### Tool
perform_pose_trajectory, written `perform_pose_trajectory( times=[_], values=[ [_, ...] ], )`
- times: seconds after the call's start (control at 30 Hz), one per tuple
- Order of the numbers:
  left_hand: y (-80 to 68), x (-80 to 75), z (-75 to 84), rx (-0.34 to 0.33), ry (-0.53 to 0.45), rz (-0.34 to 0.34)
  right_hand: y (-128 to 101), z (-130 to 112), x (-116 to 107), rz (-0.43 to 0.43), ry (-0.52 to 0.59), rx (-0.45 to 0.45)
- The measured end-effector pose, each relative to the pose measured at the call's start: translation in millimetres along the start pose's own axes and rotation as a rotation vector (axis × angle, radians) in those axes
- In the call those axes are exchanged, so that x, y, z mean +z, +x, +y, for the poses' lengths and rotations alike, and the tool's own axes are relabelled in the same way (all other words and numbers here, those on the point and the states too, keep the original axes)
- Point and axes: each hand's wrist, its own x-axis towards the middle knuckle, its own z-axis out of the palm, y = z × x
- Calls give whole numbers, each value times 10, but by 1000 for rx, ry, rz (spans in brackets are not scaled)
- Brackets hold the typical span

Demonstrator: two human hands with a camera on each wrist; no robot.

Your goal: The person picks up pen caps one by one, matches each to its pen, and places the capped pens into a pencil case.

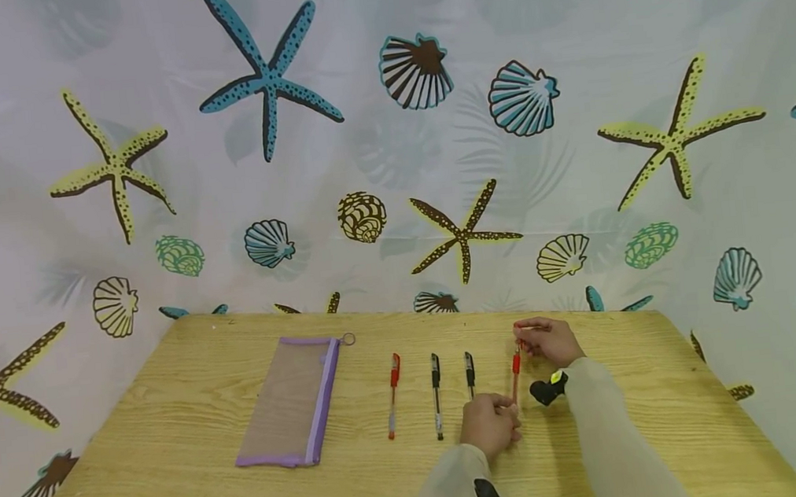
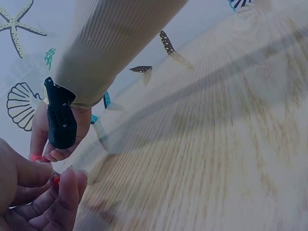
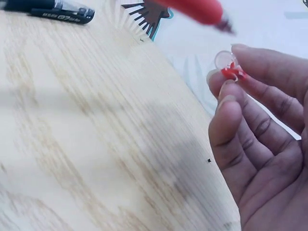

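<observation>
Red pen held over the right part of the wooden table, lying near-to-far between the two hands. Near end pinched in the curled fingers of the left hand; far end met by the right hand, whose fingertips close on a small clear-and-red cap, just off the pen's tip. Looks like the capping or uncapping step; which of the two, hard to say. Next move calls for keeping the barrel steady and lining cap and tip up straight. Left of the hands, three more pens in a row: black pen, second black pen, second red pen. Farther left, a purple-edged mesh pouch. Behind, a curtain printed with starfish and shells.
</observation>
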Motion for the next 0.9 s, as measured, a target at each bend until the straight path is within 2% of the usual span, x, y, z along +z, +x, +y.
perform_pose_trajectory(
  times=[0.13, 0.33, 0.53, 0.9],
  values=[
    [9, -3, 5, -12, -41, 14, 18, 10, -16, 8, 54, -3],
    [12, -9, 6, -30, -40, 15, -43, -78, 17, -22, 116, -25],
    [23, -18, -9, -28, -26, 11, 0, -37, 19, -51, 102, -55],
    [30, -29, 15, -27, -48, 17, -189, -252, 142, -95, 45, -67]
  ],
)
